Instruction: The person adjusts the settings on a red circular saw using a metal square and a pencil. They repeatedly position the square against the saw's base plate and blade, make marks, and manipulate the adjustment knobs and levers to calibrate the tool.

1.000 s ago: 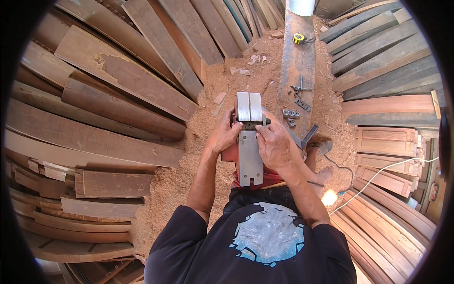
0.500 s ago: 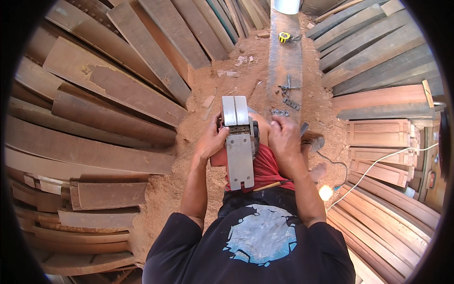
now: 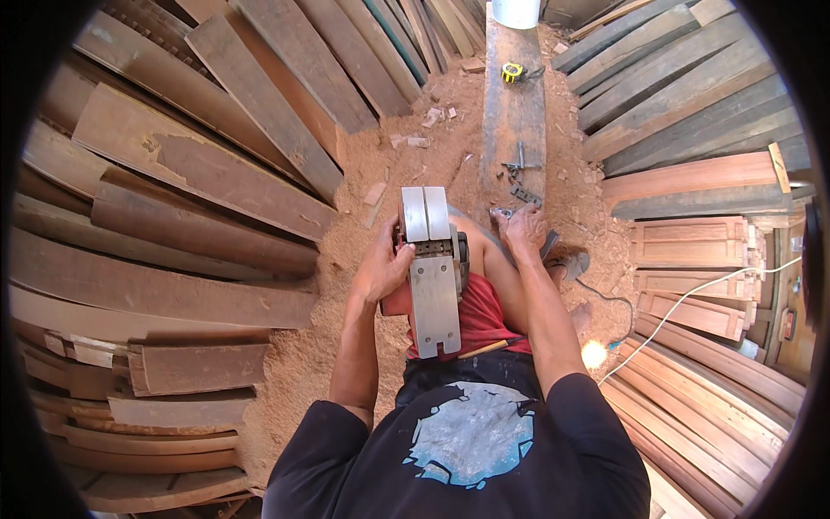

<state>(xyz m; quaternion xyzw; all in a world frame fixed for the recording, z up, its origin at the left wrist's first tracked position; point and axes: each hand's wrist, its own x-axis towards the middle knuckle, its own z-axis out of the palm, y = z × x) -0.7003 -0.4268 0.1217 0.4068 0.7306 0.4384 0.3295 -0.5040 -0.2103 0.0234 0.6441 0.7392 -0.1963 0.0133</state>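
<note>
An electric hand planer (image 3: 435, 298) rests upside down over my lap, its flat metal sole facing up and its slotted cutter area showing. My left hand (image 3: 386, 270) grips its left side, with the thumb lying near the cutter slot. At the near end of a plank, my right hand (image 3: 524, 232) reaches down with its fingers curled together. They touch or cover a small metal part (image 3: 500, 213); whether they pinch anything is hidden. Just beyond lie a dark slotted metal piece (image 3: 525, 195) and a T-shaped tool (image 3: 521, 159) with loose dark bits.
Farther along the plank (image 3: 512, 112) sit a yellow tape measure (image 3: 512, 73) and a white container (image 3: 516, 12). Boards (image 3: 203, 208) lean along the left, with more timber (image 3: 683, 95) on the right. A pale cable (image 3: 683, 303) crosses the right side. Sawdust (image 3: 294, 389) covers the floor.
My right hand has moved from beside the planer, forward and down onto the small metal part on the plank. My left hand still holds the planer.
</note>
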